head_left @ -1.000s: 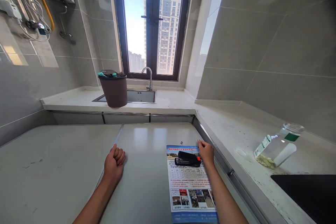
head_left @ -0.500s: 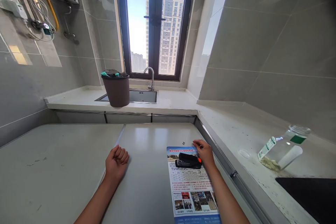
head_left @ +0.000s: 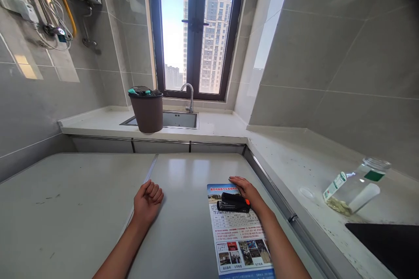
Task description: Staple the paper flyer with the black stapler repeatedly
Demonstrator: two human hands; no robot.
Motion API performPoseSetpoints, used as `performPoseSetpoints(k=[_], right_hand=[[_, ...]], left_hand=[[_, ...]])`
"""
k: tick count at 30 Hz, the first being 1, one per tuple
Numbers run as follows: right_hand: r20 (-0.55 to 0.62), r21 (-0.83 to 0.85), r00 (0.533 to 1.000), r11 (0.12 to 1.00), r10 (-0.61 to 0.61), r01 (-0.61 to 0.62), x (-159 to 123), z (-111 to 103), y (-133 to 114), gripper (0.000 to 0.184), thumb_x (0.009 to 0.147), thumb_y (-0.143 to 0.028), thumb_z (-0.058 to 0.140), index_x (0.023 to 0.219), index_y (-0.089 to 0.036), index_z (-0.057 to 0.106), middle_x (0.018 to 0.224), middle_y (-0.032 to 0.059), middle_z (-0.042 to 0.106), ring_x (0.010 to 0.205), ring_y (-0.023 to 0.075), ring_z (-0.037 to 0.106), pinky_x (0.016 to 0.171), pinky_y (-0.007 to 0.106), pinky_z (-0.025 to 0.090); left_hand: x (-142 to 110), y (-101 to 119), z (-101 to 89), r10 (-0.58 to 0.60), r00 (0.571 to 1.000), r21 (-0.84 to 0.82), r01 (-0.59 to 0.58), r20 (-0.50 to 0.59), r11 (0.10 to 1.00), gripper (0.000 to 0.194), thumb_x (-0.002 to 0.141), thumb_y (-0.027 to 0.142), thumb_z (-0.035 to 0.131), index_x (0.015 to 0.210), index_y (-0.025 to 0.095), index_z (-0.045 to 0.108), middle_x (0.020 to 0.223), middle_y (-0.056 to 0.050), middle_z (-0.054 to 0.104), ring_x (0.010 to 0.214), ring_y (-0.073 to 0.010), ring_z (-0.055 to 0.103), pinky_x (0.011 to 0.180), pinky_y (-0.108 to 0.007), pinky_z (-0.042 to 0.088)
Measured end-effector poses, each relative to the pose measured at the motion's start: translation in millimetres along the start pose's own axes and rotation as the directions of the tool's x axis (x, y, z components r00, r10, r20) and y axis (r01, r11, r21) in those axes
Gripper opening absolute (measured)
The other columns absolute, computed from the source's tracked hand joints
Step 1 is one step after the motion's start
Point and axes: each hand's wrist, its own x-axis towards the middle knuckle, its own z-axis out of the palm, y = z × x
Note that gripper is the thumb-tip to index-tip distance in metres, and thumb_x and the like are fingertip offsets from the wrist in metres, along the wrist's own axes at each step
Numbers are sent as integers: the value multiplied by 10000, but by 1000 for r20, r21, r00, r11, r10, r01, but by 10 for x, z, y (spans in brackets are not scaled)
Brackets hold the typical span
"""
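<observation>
My left hand (head_left: 149, 202) rests on the grey table (head_left: 183, 235) as a closed fist, and nothing shows sticking out of it. My right hand (head_left: 248, 192) is at the top right corner of a printed flyer (head_left: 237, 231), its fingers stretched out leftward past the top edge. On the upper part of the flyer lies a black stapler (head_left: 233, 202) with a red-orange spot at its right end, close beside my right palm. Whether the hand touches the stapler I cannot tell.
A brown bucket (head_left: 147, 113) stands at the sink (head_left: 181, 120) below the window. On the right counter (head_left: 281, 152) are a glass jar (head_left: 356, 189) with a white scoop-like piece inside, a clear disc (head_left: 306, 192) and a black panel (head_left: 386, 244).
My right hand has moved left along the flyer's top edge, its fingers straightening. Small grey bits above the flyer are now hidden behind it. My left fist stays closed.
</observation>
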Motion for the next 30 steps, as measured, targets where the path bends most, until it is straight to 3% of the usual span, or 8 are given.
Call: performPoseSetpoints(k=[6,10,13,20,24,30], right_hand=[[49,-63,999,998,21,-18,43,157,-103,446,938,-218,451,1325,-172,667,1382,109,636,1360,272,523,1172,490,386],[205,-252,979,967,8,45,117,400,-429,676,821,-47,469,1473,-219,523,1520,66,511,1437,222,427,1234,453,285],[302,-369,953,923,11,106,188,582,-725,782,745,35,463,1479,-230,513,1569,62,446,1453,221,400,1245,450,252],[318,-458,948,879,20,135,399,975,-1343,609,905,-34,419,1488,-192,496,1572,95,438,1420,255,436,1193,415,356],[365,-454,931,873,2,176,569,1274,-1633,561,959,-74,415,1500,-211,467,1587,94,413,1431,294,417,1176,502,362],[432,-400,901,886,-44,235,798,1635,-1906,566,997,-117,411,1537,-285,390,1627,78,338,1465,302,357,1140,618,354]], left_hand=[[20,12,-87,-111,983,-63,121,145,991,555,885,281,573,597,226,102,550,73,42,462,-109,24,422,-308,102],[39,10,-177,-185,938,-14,197,292,980,613,833,296,623,569,228,73,526,90,-4,445,-82,-36,422,-297,52],[47,23,-200,-166,926,-17,182,339,983,630,826,308,633,562,226,68,520,97,-23,428,-68,-48,413,-281,41],[43,71,-158,-94,933,-122,144,347,982,630,839,290,630,566,224,66,512,96,-33,415,-72,-51,404,-287,28],[52,86,-170,-54,941,-159,112,334,981,626,862,290,603,569,225,53,514,99,-58,404,-71,-68,395,-281,17],[46,140,-182,-7,982,-121,30,186,992,616,913,341,562,604,224,43,557,97,-59,425,-79,-73,363,-258,102]])
